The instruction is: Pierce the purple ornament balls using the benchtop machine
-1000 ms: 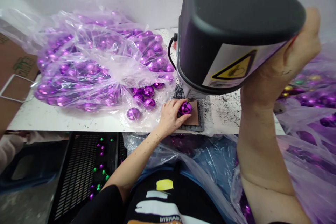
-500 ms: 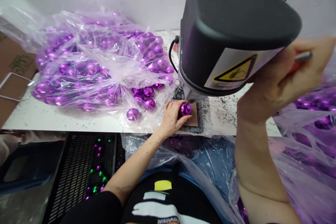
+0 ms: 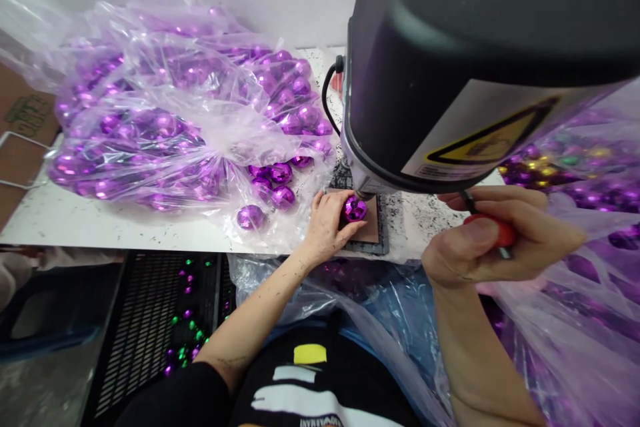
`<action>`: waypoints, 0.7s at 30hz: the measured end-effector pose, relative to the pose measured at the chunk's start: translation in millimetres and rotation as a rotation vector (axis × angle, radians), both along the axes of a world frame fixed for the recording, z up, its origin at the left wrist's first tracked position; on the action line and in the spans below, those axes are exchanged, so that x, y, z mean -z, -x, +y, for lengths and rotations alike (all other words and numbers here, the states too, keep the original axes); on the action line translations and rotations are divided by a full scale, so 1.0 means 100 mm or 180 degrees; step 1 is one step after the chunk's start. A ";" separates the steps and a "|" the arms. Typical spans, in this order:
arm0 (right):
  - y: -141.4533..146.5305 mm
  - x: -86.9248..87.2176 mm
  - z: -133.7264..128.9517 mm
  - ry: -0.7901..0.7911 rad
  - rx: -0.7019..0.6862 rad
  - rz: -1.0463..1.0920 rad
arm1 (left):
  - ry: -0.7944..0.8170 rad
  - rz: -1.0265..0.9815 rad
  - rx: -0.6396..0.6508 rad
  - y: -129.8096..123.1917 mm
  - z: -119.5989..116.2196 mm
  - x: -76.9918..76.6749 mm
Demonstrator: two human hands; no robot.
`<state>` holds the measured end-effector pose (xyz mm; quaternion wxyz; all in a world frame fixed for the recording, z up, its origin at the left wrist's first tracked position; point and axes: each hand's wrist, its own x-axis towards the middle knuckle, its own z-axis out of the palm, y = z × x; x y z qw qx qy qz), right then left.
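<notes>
A shiny purple mirrored ball [image 3: 355, 209] sits between the thumb and fingers of my left hand [image 3: 327, 223]. It rests on a brown square board [image 3: 369, 232] on the machine's dark base. Just above the ball is the lower end of a bench drill [image 3: 430, 73] with a black housing; whether they touch I cannot tell. To the right, my right hand [image 3: 493, 233] is wrapped round the red grip of a metal-rod lever [image 3: 500, 232] below the housing. Several loose purple balls [image 3: 251, 217] lie left of my left hand.
A big clear plastic bag [image 3: 150, 107] of purple balls covers the left of the white table [image 3: 190, 230]. More bagged balls [image 3: 600, 193] lie at the right. A black crate [image 3: 145, 320] with small green and purple beads stands below the table edge. A cardboard box [image 3: 20, 113] is at far left.
My right hand has moved down and a little left with the lever. The black housing looks larger and nearer. My left hand keeps its hold on the ball.
</notes>
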<state>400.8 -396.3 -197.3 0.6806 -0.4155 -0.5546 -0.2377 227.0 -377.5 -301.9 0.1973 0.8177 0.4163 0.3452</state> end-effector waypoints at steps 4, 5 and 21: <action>0.06 0.02 0.03 -0.0167 0.0101 0.0153 | -0.0016 0.0012 -0.0093 -0.01 -0.01 0.01; 0.07 0.03 0.03 -0.0155 0.0090 0.0186 | -0.0024 -0.0002 -0.0118 -0.01 -0.01 0.01; 0.10 0.44 -0.01 0.0077 -0.0497 0.0427 | -0.0094 -0.0008 -0.0069 0.00 0.00 0.04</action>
